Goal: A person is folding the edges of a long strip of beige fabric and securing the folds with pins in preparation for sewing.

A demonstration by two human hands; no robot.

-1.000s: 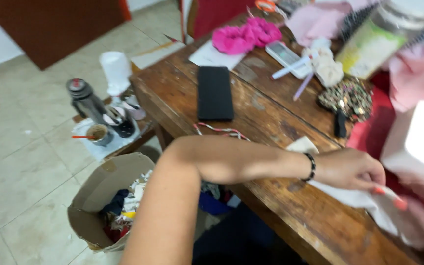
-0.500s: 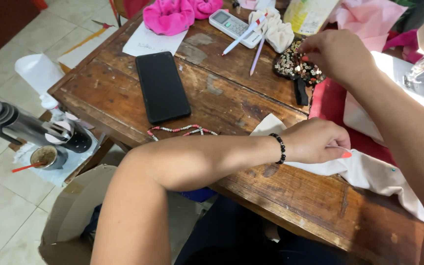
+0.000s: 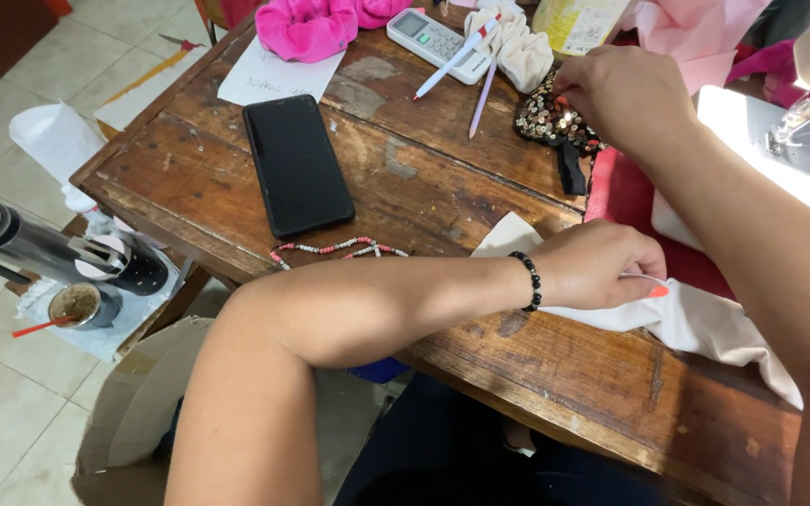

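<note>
Little change since 0.5 s ago: right hand (image 3: 625,94) has settled onto the sequined pouch (image 3: 550,122) at the table's (image 3: 424,178) far side, fingers touching it, grasp unclear. Left hand (image 3: 602,264) fisted on white cloth (image 3: 705,323) at the near edge; black phone (image 3: 296,164) well apart

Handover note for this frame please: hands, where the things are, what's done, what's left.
Left hand: closed on the white cloth at the wooden table's near edge, forearm across the front.
Right hand: fingertips on the sequined piece at the far side; whether it grips it, I cannot tell.
Nearby: black phone, bead string, sewing machine to the right.
Done: cloth in hand.
Left: the sequined piece is not lifted; cloth is not at the machine.
</note>
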